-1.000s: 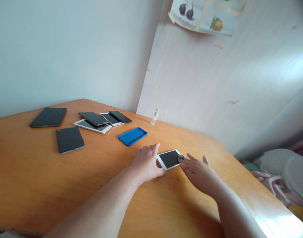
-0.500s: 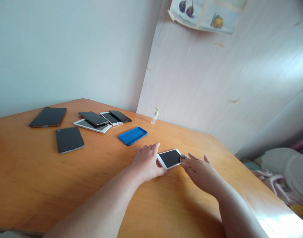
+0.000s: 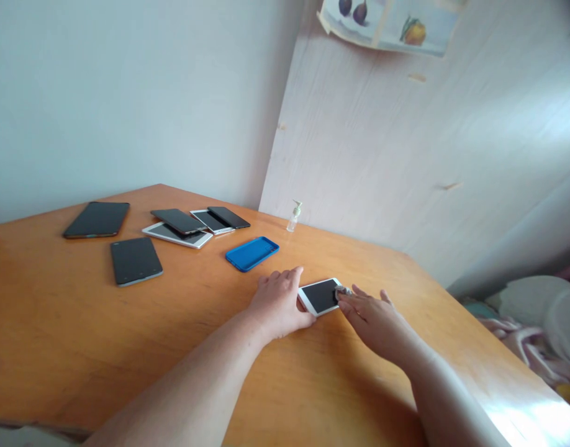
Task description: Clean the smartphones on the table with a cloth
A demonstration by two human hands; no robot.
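A white phone [image 3: 320, 296] with a dark screen is laid flat on the orange wooden table [image 3: 80, 335], near its far right edge; its near end is pinned by the left hand [image 3: 279, 305], whose fingers are spread flat over the table and the phone's edge; a small grey cloth [image 3: 343, 290] is pressed onto the screen's right side under the fingertips of the right hand [image 3: 371, 318], the fingers extended and held close together. A blue phone case [image 3: 252, 253] is seen just beyond the left hand; a small pump bottle [image 3: 293, 217] is stood by the wall; further left, several dark phones and tablets [image 3: 177, 225] are spread out, some overlapping.
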